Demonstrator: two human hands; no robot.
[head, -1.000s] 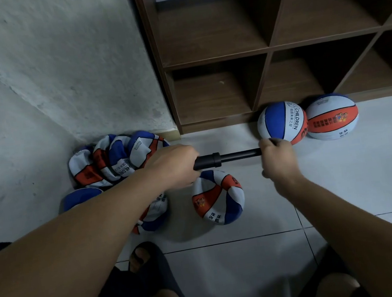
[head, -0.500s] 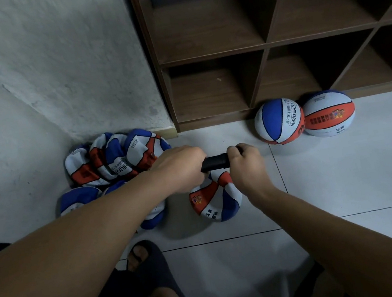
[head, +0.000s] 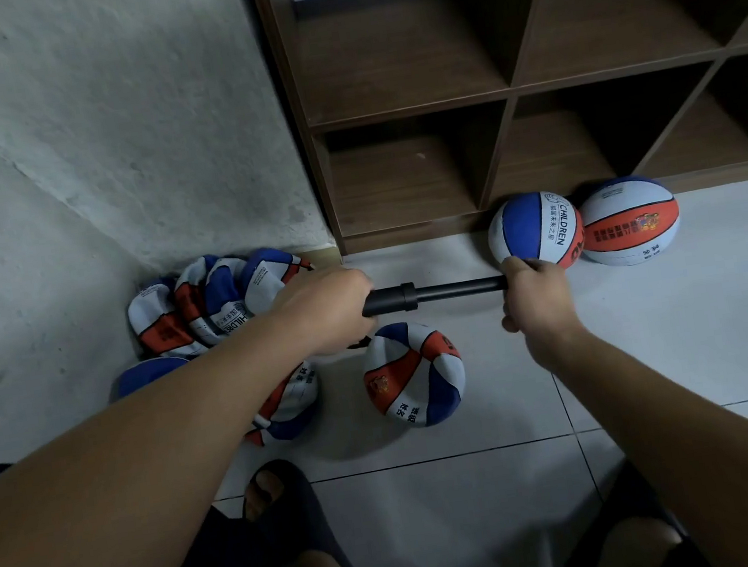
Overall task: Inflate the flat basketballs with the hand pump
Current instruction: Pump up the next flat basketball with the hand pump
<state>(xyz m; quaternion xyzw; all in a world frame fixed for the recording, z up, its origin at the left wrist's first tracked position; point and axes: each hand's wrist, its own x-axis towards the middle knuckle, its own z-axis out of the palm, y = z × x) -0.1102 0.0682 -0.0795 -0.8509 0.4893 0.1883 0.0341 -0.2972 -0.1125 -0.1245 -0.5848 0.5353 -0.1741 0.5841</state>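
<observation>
A black hand pump (head: 431,294) lies level in the air between my hands, its rod drawn out. My left hand (head: 323,312) grips the pump's barrel. My right hand (head: 535,299) grips the handle at the rod's right end. Below the pump a partly flat red, white and blue basketball (head: 413,374) sits on the floor; a short black hose runs from under my left hand toward it. A heap of flat basketballs (head: 216,300) lies in the corner at left. Another flat one (head: 290,403) is partly under my left forearm.
Two round basketballs (head: 535,231) (head: 630,225) rest against the foot of a dark wooden cubby shelf (head: 508,91). A rough white wall (head: 100,129) closes the left side. The floor is pale tile. My sandalled feet (head: 276,494) are at the bottom.
Half a second ago my right hand had pushed the handle in close to my left hand. Now it has pulled the handle back out to the right, extending the rod.
</observation>
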